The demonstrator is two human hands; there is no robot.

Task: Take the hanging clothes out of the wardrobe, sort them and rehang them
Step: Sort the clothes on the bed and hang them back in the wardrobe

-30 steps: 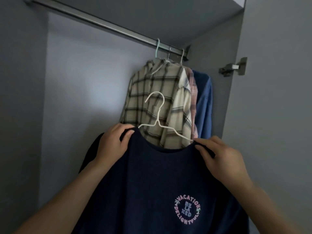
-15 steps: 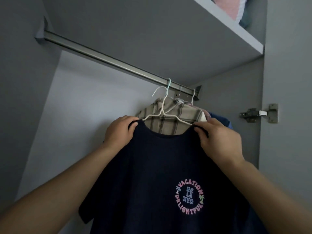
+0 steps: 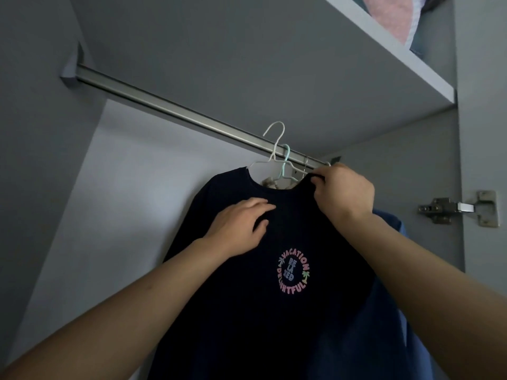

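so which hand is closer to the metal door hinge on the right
Right. The right hand pinches the navy t-shirt at its shoulder, just left of the hinge. The left hand rests on the shirt's chest, farther left.

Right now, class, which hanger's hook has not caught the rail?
The white wire hanger carrying the navy T-shirt; the mint hanger already hangs on the rail.

left hand [image 3: 241, 223] bare | right hand [image 3: 344, 192] bare | forearms bare, sleeveless in view
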